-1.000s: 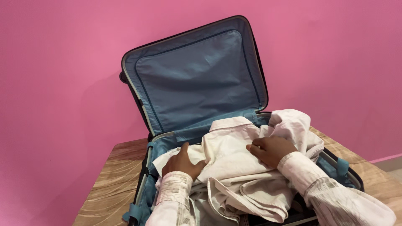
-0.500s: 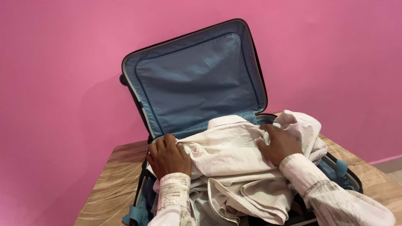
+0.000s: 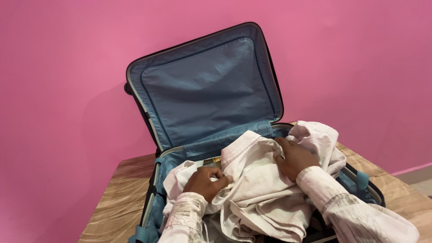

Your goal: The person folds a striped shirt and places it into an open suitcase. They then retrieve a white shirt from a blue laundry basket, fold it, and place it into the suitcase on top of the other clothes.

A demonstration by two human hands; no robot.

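An open suitcase (image 3: 148, 198) with a blue lining lies on a wooden table, its lid (image 3: 207, 90) standing up against the wall. A heap of pale crumpled clothes (image 3: 256, 189) fills its lower half. My left hand (image 3: 207, 182) grips a fold of the pale cloth at the left of the heap, beside a small yellowish item (image 3: 212, 162) that peeks out. My right hand (image 3: 294, 157) lies flat on the clothes at the right, fingers spread and pressing down. Both my arms wear pale patterned sleeves.
The wooden table (image 3: 121, 193) runs out to the left and right of the suitcase. A pink wall (image 3: 67, 90) stands close behind it. Blue straps (image 3: 362, 180) hang at the suitcase's right side.
My left hand has moved from the suitcase's left edge inward onto the clothes and closed on a fold. My right hand has stayed pressing on the heap's right side.
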